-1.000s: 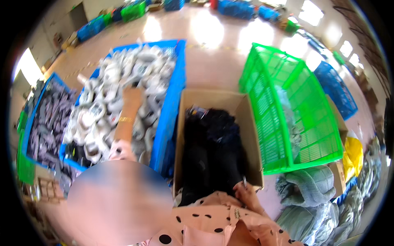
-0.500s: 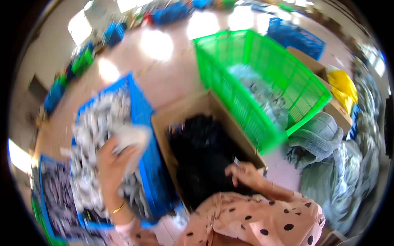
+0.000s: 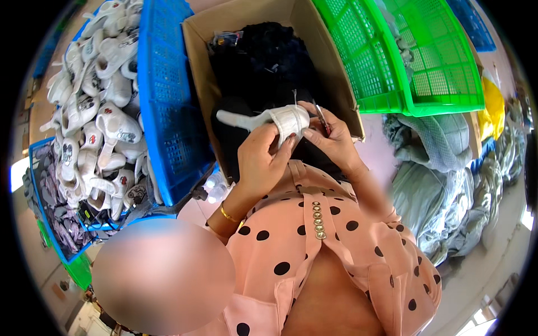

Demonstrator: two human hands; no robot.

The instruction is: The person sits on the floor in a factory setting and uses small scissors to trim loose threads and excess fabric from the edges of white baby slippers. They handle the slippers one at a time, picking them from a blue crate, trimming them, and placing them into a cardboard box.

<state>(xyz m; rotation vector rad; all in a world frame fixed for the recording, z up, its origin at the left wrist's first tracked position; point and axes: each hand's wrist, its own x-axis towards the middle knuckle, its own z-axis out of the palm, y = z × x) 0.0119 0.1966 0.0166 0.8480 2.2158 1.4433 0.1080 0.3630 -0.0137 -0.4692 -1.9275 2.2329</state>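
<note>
In front of my body, above a cardboard box (image 3: 202,56), my left hand (image 3: 259,162) pinches a white knitted shoe upper (image 3: 288,119) between thumb and fingers. A narrow tongue or strap of it sticks out to the left, and a loose thread stands up from its top. My right hand (image 3: 336,147) is closed around small dark thread snips (image 3: 323,121), blades pointing up, while its thumb and fingertips touch the upper's right end. Several similar white uppers (image 3: 115,126) with small dark and red marks fill the blue crate (image 3: 168,106) at my left.
Black fluffy material (image 3: 258,59) lies in the cardboard box. A green crate (image 3: 381,84) holding pale items stands at the right, near grey knitted fabric (image 3: 440,143) and clear plastic bags (image 3: 434,201). Greyish-purple pieces (image 3: 64,224) fill another blue crate at the lower left.
My left hand has brought the white upper from over the blue crate to the front of my body. My right hand has met it there with the snips. The view has tilted down.
</note>
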